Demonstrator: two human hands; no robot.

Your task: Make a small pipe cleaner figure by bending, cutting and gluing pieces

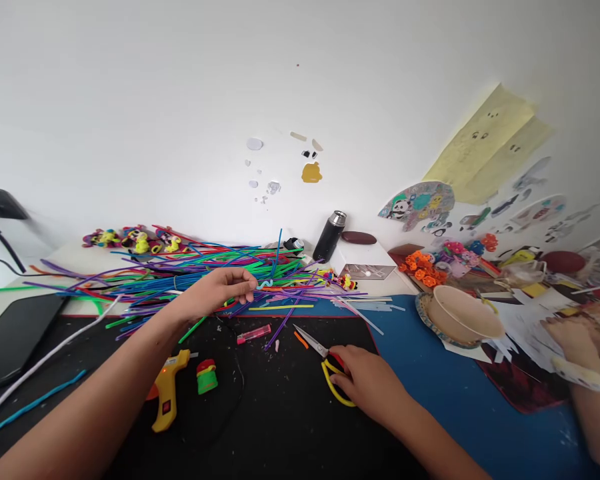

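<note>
My left hand [225, 288] is pinched around a short, wavy light-blue piece of pipe cleaner [265, 285], above the near edge of a large pile of coloured pipe cleaners [215, 267]. Lower right, my right hand [367, 379] grips scissors [316, 343] by their red and yellow handles, blades pointing up and left over the black mat [260, 413]. By the blade tips lies a short orange piece [301, 340]. A pink-labelled clear stick [254, 334] rests between my hands. Below my left wrist are a yellow glue gun [169, 393] and a small green-and-red figure [207, 377].
A black flask [330, 237] stands at the wall beside a white box [363, 261]. To the right are a beige bowl [465, 313], orange flowers [423, 268] and another person's hand [573, 337]. A black phone-like slab [20, 333] and white cable [55, 360] lie left.
</note>
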